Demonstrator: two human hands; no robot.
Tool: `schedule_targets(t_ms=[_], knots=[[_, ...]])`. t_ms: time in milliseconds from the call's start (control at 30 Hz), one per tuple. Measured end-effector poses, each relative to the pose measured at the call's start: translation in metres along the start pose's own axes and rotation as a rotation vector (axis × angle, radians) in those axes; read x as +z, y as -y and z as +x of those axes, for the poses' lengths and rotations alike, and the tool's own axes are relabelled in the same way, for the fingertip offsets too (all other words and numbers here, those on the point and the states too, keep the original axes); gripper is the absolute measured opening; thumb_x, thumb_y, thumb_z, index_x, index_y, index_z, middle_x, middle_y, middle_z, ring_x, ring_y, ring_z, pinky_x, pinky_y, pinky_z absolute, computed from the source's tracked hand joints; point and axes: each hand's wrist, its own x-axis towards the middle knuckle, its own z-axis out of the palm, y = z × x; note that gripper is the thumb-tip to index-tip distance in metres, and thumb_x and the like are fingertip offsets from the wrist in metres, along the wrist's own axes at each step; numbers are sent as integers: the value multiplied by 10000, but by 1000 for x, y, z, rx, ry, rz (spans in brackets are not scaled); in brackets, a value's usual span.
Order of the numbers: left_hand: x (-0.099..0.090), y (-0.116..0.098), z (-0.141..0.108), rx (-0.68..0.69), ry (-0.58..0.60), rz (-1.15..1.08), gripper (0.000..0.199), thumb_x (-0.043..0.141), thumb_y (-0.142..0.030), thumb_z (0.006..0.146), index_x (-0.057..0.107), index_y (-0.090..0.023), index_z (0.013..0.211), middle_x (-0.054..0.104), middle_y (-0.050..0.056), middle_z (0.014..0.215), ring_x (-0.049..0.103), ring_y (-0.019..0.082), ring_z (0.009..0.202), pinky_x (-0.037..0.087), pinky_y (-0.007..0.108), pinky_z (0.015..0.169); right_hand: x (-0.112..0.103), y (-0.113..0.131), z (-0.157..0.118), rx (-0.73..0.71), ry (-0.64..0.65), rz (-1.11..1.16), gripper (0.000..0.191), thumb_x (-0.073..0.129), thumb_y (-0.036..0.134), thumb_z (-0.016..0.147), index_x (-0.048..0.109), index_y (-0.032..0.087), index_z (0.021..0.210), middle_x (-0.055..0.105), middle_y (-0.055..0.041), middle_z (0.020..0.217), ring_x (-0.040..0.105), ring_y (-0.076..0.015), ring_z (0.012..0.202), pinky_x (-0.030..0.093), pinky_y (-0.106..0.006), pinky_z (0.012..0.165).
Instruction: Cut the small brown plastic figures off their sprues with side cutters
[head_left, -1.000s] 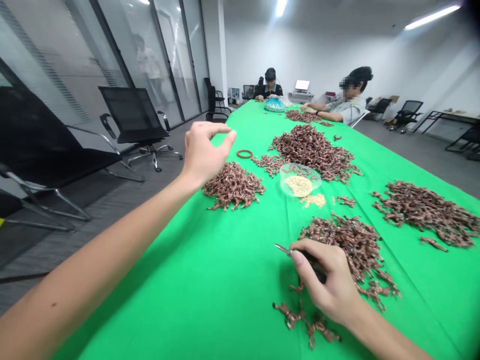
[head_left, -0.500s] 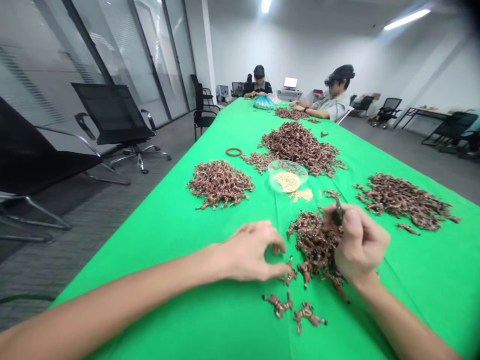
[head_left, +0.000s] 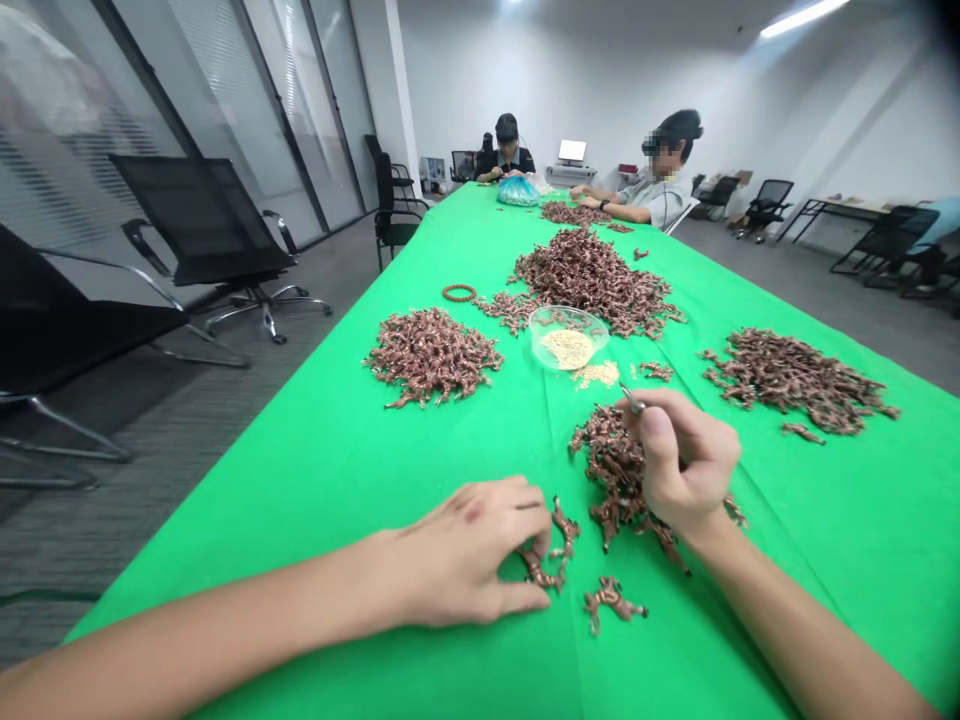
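My left hand [head_left: 480, 550] is low over the green cloth, thumb and fingers apart on either side of a small brown horse-like figurine [head_left: 541, 572]. Its fingertips touch or nearly touch the figurine. Another figurine [head_left: 565, 528] lies just beyond the fingers, and a third [head_left: 613, 602] is to the right. My right hand [head_left: 686, 455] is closed around a slim metal tool [head_left: 632, 400], whose pointed tip sticks out up and left; the rest is hidden in the fist. Under and beside that hand lies a small pile of brown figurines [head_left: 611, 460].
Larger figurine piles lie left [head_left: 433, 355], ahead [head_left: 592, 280] and right [head_left: 799, 378]. A clear plastic bowl [head_left: 534, 345] holds small pale pieces, with more pieces [head_left: 598, 374] spilled beside it. A brown ring [head_left: 459, 293] is farther left. Two people [head_left: 507, 155] sit at the far end.
My left hand has moved down and left onto a figurine. My right hand has shifted left, with the tool's tip now pointing up-left. The view has tilted slightly.
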Motion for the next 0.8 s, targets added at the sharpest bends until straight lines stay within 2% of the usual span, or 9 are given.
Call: schedule_targets(t_ms=[167, 300, 500, 633, 800], knots=[[-8, 7, -12, -192, -73, -188, 175, 710, -267, 816, 612, -180, 932, 649, 8, 818, 576, 164, 728, 420, 281, 673, -1, 4, 1, -50, 55, -13, 157, 549, 279, 908, 673, 199, 962, 634, -11, 704, 561, -137, 580, 427, -285, 540], [-7, 11, -18, -282, -224, -491, 192, 685, -246, 846, 635, -169, 1014, 683, 26, 866, 619, 155, 767, 485, 279, 722, 1, 8, -1, -86, 94, -14, 143, 546, 250, 900, 663, 203, 967, 641, -5, 717, 567, -128, 572, 431, -268, 524], [-1, 23, -22, -340, -369, -883, 220, 767, -275, 791, 678, -143, 944, 715, 66, 937, 650, 171, 851, 520, 301, 801, 5, 20, -6, -147, 249, -30, 160, 549, 225, 878, 646, 189, 1000, 656, -19, 764, 589, -128, 588, 476, -267, 563], [0, 27, -22, -334, -380, -1167, 256, 791, -240, 770, 621, -137, 930, 695, 64, 894, 696, 183, 794, 538, 308, 743, 9, 31, -9, -200, 368, 44, 182, 541, 202, 864, 619, 174, 1026, 673, -54, 839, 634, -168, 714, 512, -298, 637], [-3, 24, -21, -298, -393, -1349, 244, 753, -200, 808, 611, -133, 994, 648, 59, 924, 664, 154, 778, 514, 283, 735, 15, 34, -14, -265, 464, 61, 211, 561, 187, 843, 594, 158, 1049, 653, -59, 813, 622, -175, 712, 515, -308, 636]])
